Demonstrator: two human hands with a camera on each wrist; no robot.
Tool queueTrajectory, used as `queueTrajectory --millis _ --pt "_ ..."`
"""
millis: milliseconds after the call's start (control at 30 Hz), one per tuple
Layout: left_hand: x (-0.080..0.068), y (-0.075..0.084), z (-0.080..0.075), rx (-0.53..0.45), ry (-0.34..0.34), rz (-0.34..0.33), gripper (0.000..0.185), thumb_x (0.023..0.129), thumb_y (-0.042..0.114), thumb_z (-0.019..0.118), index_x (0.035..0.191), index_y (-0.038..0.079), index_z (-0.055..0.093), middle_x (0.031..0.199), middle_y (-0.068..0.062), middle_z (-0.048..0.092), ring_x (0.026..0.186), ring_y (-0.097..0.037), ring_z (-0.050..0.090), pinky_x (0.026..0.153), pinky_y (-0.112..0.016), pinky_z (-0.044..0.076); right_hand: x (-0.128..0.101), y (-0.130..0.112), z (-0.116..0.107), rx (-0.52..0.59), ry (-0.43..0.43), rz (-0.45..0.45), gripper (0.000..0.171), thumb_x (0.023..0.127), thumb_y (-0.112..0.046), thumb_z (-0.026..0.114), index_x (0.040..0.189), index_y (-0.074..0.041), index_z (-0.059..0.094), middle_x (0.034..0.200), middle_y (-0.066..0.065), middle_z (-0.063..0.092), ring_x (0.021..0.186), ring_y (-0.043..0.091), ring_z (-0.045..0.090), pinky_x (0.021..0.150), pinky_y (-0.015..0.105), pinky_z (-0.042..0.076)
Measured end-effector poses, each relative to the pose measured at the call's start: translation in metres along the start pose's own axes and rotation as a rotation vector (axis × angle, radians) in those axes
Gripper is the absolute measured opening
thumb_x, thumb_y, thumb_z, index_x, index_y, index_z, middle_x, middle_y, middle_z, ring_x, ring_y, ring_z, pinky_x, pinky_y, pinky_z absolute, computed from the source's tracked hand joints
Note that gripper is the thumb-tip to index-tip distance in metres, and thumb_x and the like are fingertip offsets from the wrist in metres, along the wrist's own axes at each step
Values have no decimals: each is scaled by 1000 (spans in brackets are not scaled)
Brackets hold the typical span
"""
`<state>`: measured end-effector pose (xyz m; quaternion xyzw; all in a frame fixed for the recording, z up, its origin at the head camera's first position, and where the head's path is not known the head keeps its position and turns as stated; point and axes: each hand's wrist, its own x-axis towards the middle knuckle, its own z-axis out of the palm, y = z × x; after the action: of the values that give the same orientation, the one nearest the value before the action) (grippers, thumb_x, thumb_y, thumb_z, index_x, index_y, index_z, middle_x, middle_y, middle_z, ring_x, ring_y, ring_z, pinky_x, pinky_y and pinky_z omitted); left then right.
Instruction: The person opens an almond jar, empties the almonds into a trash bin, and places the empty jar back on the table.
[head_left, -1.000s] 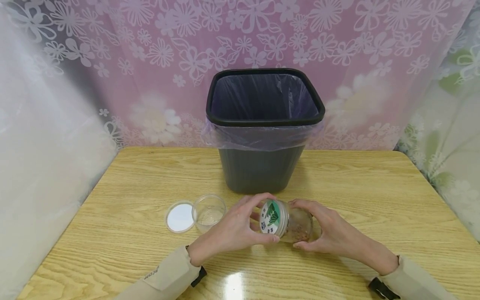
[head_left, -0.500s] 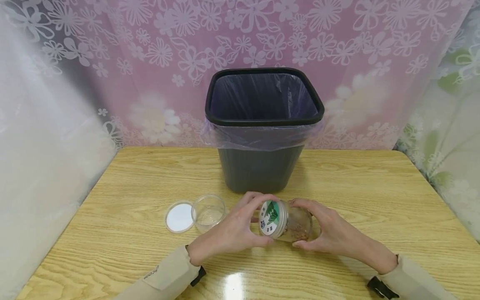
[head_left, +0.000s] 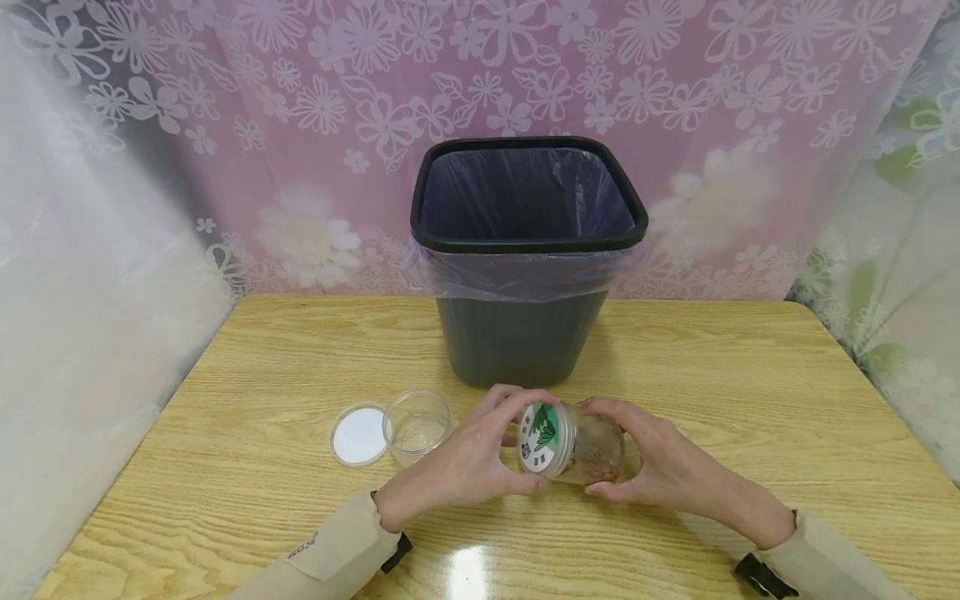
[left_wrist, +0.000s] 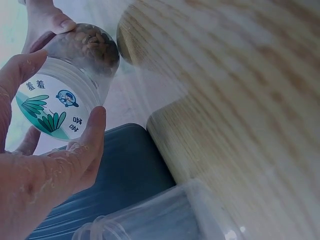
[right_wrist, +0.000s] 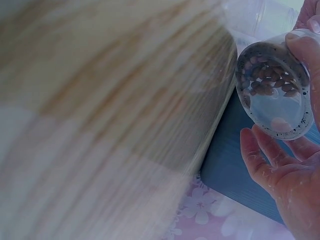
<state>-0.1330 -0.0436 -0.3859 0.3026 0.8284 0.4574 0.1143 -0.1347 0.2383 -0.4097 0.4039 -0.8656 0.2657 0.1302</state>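
Observation:
In the head view, a clear jar point(head_left: 597, 454) lies tilted on its side above the table, its printed green-and-white lid point(head_left: 540, 439) turned to the left. The fingers and thumb of my left hand point(head_left: 476, 454) grip that lid by its rim. From the other side my right hand point(head_left: 667, 458) holds the jar's body near the base. Small brown nut-like pieces point(left_wrist: 95, 47) are gathered inside, seen in the left wrist view. The right wrist view looks at the jar's round bottom point(right_wrist: 275, 107), with the brown pieces visible through it.
An uncovered clear jar point(head_left: 420, 400) stands left of my left hand. Beside it a round lid with a white disc point(head_left: 360, 435) lies flat. A dark bin point(head_left: 521, 337) with a purple liner stands behind my hands on the wooden table point(head_left: 300, 350).
Since a second ago, my left thumb has shifted slightly left along the lid's lower rim, and the lid's print has turned a little. The right hand and jar body stay nearly in place.

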Motion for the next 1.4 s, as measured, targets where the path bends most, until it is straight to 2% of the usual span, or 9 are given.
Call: queueTrajectory --millis 133,200,567,700,1100,1400 --pt "0 0 0 -18 -3 -9 88 78 14 88 149 38 42 140 -1 44 121 -18 57 94 -20 56 0 0 0 7 0 3 88 72 -39 94 143 -11 51 133 3 63 116 19 65 102 10 46" --pt "0 0 0 -21 -3 -11 88 78 15 88 149 38 42 139 -1 44 121 -18 57 94 -20 56 0 0 0 7 -1 4 88 72 -38 94 143 -11 51 133 3 63 116 19 65 102 10 46" --pt "-2 0 0 -18 2 -21 88 78 17 88 149 39 42 138 0 45 122 -18 55 92 -20 57 -1 -1 0 -5 -18 23 91 70 -35 96 144 -12 49 134 3 63 116 20 66 93 29 58" --pt "-2 0 0 -18 4 -20 88 78 17 88 149 40 42 139 0 44 122 -18 55 92 -20 57 0 -1 0 -3 -19 19 91 69 -34 96 144 -11 50 134 3 63 116 20 66 93 30 59" --pt "-2 -1 0 -23 1 -18 88 78 16 88 149 39 41 139 -1 44 122 -19 55 92 -20 57 0 0 1 1 -20 19 91 69 -35 96 144 -11 50 134 2 63 117 19 65 95 27 57" --pt "-1 0 -1 -28 -1 -16 88 78 17 89 149 38 42 139 0 44 122 -19 54 93 -20 57 0 2 0 -1 6 -11 88 72 -42 93 143 -10 51 132 4 64 114 21 66 99 14 50"
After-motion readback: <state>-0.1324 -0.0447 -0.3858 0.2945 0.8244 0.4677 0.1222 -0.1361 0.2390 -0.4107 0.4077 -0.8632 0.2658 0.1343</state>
